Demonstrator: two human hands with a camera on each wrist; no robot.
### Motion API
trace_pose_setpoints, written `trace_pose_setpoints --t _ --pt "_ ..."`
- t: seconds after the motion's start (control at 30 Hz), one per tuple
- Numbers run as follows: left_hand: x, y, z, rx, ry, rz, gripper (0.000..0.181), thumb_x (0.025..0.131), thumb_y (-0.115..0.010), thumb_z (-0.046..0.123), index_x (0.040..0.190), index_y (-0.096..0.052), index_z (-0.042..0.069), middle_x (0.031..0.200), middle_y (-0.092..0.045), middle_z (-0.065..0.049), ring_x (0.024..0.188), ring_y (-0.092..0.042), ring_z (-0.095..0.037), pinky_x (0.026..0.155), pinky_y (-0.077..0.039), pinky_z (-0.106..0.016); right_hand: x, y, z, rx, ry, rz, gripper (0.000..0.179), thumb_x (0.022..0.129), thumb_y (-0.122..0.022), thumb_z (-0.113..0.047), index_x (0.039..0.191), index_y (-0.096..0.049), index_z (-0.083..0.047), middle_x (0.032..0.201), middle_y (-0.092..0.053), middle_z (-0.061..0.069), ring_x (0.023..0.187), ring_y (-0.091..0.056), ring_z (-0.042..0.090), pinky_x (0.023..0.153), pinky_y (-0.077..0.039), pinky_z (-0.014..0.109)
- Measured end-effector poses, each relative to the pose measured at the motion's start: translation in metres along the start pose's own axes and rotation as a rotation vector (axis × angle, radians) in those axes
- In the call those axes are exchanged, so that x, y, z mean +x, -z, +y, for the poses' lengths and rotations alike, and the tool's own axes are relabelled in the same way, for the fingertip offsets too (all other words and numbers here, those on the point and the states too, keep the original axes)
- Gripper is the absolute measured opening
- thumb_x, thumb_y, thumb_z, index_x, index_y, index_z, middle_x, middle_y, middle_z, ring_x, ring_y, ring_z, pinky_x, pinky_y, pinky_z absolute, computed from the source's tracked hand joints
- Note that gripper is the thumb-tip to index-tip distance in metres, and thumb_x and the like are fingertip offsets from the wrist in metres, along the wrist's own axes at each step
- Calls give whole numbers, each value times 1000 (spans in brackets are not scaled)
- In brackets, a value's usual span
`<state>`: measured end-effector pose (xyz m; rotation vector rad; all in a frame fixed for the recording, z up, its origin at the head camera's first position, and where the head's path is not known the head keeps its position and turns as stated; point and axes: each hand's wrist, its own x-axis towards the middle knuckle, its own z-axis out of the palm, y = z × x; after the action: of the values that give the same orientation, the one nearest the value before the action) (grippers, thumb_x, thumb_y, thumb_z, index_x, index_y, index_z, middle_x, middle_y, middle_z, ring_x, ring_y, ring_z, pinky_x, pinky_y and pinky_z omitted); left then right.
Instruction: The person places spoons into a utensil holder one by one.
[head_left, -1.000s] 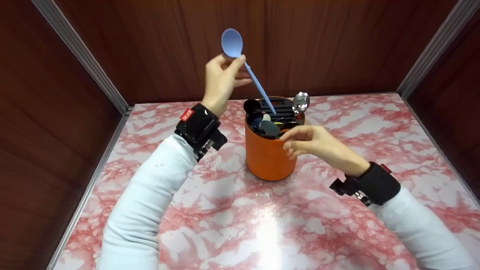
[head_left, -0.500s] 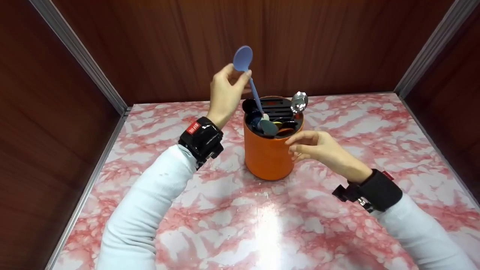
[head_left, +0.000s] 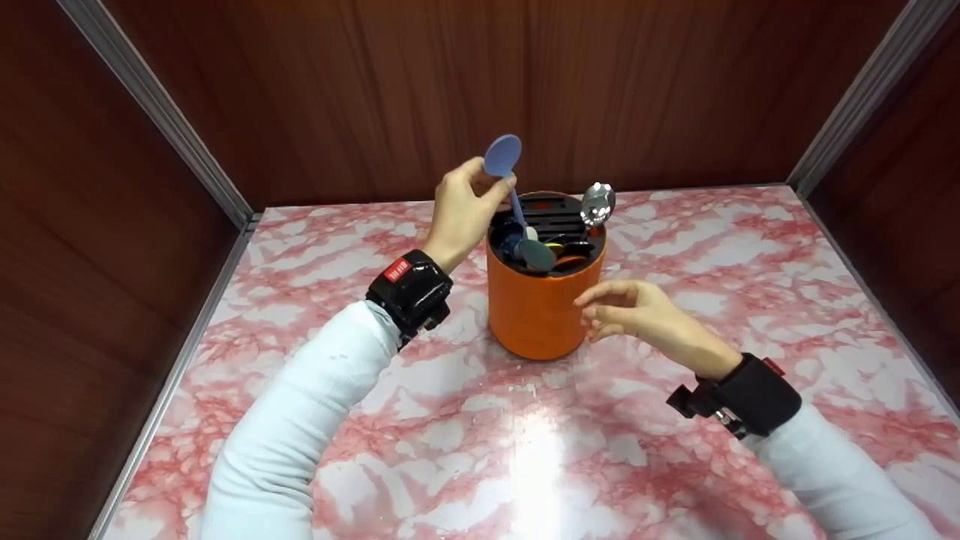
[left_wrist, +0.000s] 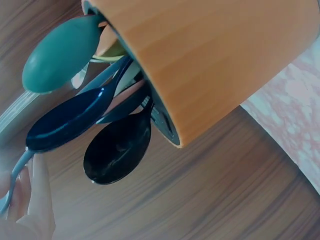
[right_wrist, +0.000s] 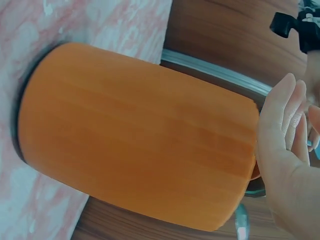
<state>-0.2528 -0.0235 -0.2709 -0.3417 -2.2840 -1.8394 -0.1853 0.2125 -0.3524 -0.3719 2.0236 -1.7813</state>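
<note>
My left hand (head_left: 466, 214) pinches a light blue spoon (head_left: 502, 155) just below its bowl, thumb against fingers. The spoon stands bowl-up, slightly tilted, and the low end of its handle goes in among the utensils at the mouth of an orange cylindrical holder (head_left: 536, 315). In the left wrist view, a green spoon (left_wrist: 61, 55), a dark blue spoon (left_wrist: 70, 121) and a black spoon (left_wrist: 120, 150) jut from the holder near the hand. My right hand (head_left: 637, 315) holds nothing, its fingers loosely bent beside the holder's front right side.
A shiny metal spoon (head_left: 598, 204) sticks up at the holder's right. A black slotted insert (head_left: 551, 214) fills the holder's back part. The pink-and-white marbled table (head_left: 420, 442) meets a brown wood-look wall (head_left: 360, 97) behind, with side panels left and right.
My left hand has come down and slightly right, lowering the light blue spoon so its handle enters the holder's mouth. My right hand has drawn down a little from the holder's rim.
</note>
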Motion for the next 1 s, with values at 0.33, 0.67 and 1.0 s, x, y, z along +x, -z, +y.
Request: trace_pose_setpoints --t 0.33,0.67,1.0 --pt "-4 2 -9 237 -42 -44 18 89 -69 6 102 -70 -5 97 -73 -20 87 -69 -27 76 -51 -16 -1 2 20 26 -15 -20 27 99 -57 -12 119 -58 6 96 -69 -2 87 -68 10 83 -60 25" --pt "-12 12 -17 118 -79 -7 20 88 -72 10 103 -71 -4 98 -72 -18 90 -67 -27 76 -51 -15 -4 3 27 69 -41 -15 15 99 -58 -13 112 -65 -10 97 -67 -2 87 -67 11 85 -60 28" --pt "-40 27 -43 164 -82 96 16 93 -66 7 100 -69 -6 99 -71 -21 88 -66 -31 83 -57 -35 -10 6 42 66 -39 18 16 99 -59 -16 113 -65 -10 101 -68 -3 88 -67 10 86 -60 27"
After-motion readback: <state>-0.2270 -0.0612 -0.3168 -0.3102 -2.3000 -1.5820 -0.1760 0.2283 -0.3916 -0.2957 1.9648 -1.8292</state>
